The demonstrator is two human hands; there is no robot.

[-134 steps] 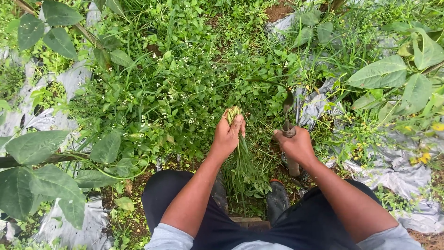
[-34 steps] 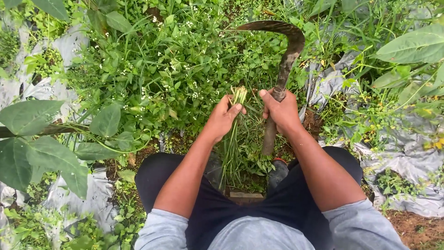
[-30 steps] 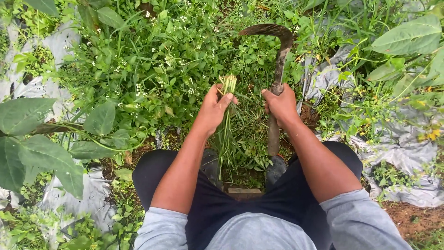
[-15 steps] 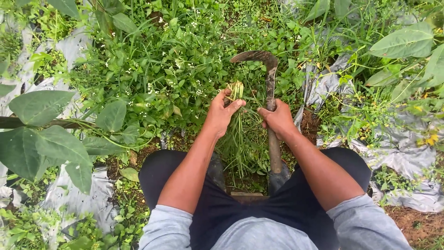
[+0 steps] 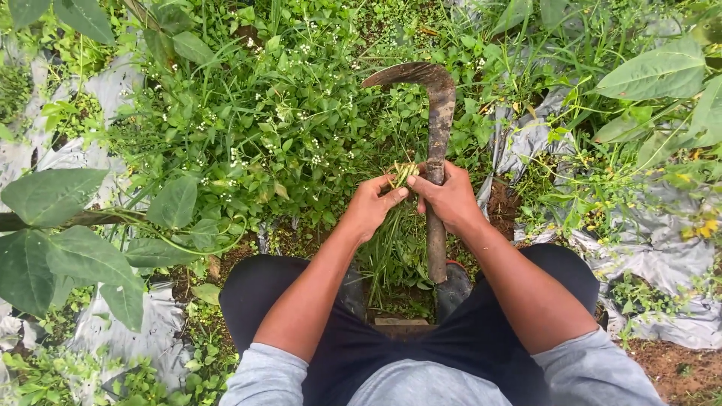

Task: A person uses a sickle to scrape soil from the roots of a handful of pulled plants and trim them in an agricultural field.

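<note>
A squatting person's left hand (image 5: pixel 372 207) grips a grass bundle (image 5: pixel 391 248) just left of the upright sickle (image 5: pixel 438 113) clenched in the right hand (image 5: pixel 450 199).

Single head view, straight down, close above weeds (image 5: pixel 286 143)

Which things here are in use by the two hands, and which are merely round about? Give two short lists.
In use: left hand gripping a bunch of cut grass; right hand gripping a sickle.

Round about: weeds with small white flowers; grey plastic sheeting; large-leaved plant; dark boots.
</note>
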